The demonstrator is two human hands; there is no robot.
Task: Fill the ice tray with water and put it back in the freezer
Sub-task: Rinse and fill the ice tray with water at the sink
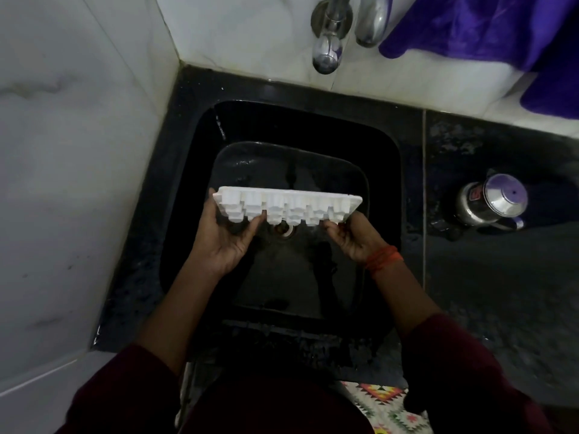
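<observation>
The left hand (226,239) and right hand (354,237) grip the ends of the ice tray (288,204), which seems light, stiff, maybe slippery

Dim rm: wht marble walls (78,151), blk granite counter (501,292) w/ sink (383,183).

Light: dim, black sink (188,189) swallows detail | Bright: white ice tray (288,203) nearly blown out, marble wall (78,151) pale grey | Glare: highlights on chrome tap (327,54), steel flask (492,200) | Focus: soft, smeared | Edges: wide-angle bending, lower corners dark
</observation>
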